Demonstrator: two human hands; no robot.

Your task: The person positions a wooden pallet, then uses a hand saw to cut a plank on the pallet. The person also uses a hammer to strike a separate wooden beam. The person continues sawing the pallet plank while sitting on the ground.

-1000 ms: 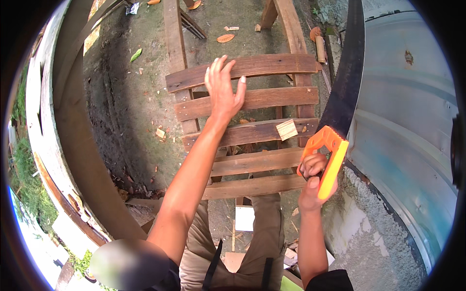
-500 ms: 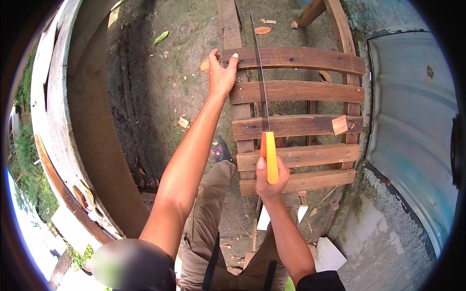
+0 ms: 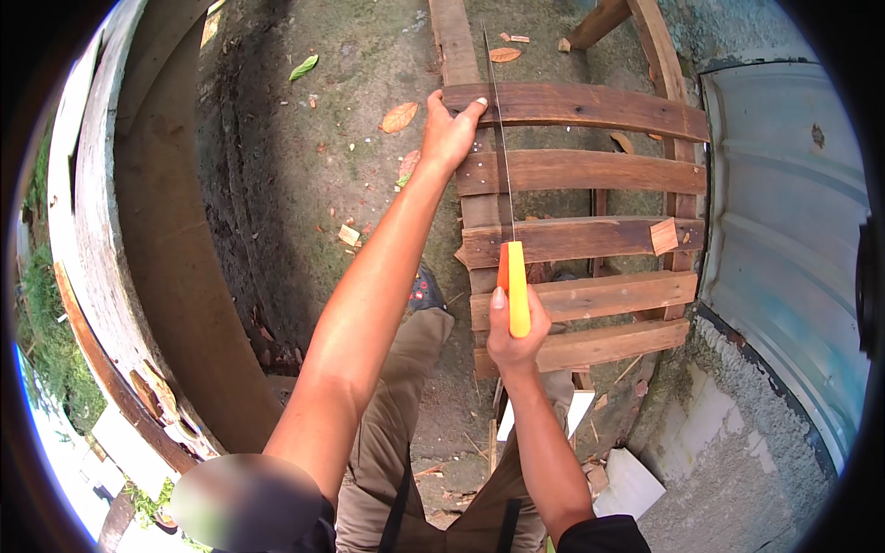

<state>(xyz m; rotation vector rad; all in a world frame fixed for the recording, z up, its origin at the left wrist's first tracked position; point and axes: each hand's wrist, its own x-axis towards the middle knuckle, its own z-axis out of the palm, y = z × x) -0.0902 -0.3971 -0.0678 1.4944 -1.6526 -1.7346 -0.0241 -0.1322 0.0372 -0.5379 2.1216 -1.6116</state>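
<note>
Head view shows the right hand closed around the orange-handled handsaw, its blade above the wooden slats, near their left ends. The left hand grips the far slat at its left end. Rightward, the metal panel stands close; leftward, concrete ground gives wider room.

Rough ground bears a green leaf, dry brown leaves and scattered scraps of wood. Above it, the slatted wooden frame carries a small tan block, lying near the right end of the third slat from the top.
</note>
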